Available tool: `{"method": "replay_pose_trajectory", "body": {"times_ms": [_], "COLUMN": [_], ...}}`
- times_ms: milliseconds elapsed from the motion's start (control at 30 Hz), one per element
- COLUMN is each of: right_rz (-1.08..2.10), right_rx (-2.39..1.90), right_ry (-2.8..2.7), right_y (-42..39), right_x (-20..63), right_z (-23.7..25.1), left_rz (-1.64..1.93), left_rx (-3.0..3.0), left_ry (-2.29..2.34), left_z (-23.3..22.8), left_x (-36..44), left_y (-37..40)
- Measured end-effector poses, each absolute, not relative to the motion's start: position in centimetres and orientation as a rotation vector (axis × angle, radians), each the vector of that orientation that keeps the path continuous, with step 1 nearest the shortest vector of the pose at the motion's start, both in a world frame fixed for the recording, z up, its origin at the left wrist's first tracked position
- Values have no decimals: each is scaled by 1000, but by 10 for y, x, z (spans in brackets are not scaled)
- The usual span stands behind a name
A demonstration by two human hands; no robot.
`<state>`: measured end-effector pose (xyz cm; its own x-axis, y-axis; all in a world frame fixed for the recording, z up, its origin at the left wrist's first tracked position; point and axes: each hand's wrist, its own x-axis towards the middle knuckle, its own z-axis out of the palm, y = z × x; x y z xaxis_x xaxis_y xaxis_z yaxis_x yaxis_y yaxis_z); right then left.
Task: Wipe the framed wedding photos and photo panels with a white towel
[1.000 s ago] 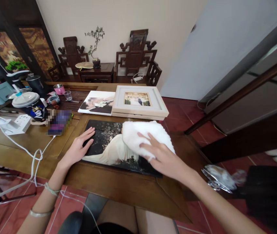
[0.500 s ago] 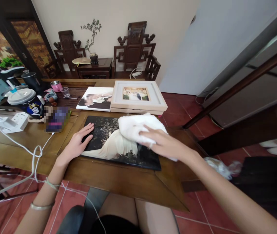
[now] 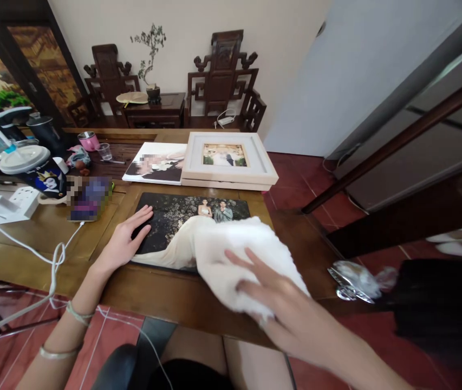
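Observation:
A dark photo print (image 3: 174, 216) of a couple lies flat on the wooden table (image 3: 161, 295) in front of me. My left hand (image 3: 127, 241) rests flat on the print's left edge, fingers spread. My right hand (image 3: 269, 295) presses a white cloth (image 3: 234, 254) onto the print's near right corner, and the cloth hangs over the table's front edge. The cloth hides the lower right part of the print.
Behind the print lie a white framed photo (image 3: 226, 162) and an unframed print (image 3: 155, 162). To the left are a phone (image 3: 88, 197), a power strip (image 3: 5, 206) with white cables, a lidded cup (image 3: 31, 165) and small cups. Crumpled plastic (image 3: 355, 273) lies at right.
My right hand has dragged the cloth from the print's upper right down toward me to its near right corner, uncovering the couple in the picture. My left hand has stayed in place.

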<state>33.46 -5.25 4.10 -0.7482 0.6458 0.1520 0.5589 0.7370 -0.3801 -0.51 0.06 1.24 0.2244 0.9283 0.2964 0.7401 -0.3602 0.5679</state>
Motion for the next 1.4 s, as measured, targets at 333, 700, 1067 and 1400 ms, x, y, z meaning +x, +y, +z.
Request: {"method": "replay_pose_trajectory", "body": {"times_ms": [333, 700, 1067, 1400], "right_rz": [393, 265, 343, 286], "right_rx": [-938, -1096, -749, -1055], "right_ry": [-2647, -2551, -2721, -2651], "right_y": [-10, 22, -48, 66], "right_x": [340, 313, 316, 287], "right_z": [40, 29, 32, 38], "left_rz": [847, 894, 851, 880], "left_rx": [2205, 2164, 2187, 2196], "left_ry": [1541, 1547, 1542, 1538], "left_z": [16, 14, 14, 12], "left_x": [-5, -5, -4, -6], "left_y": [0, -1, -1, 0]}}
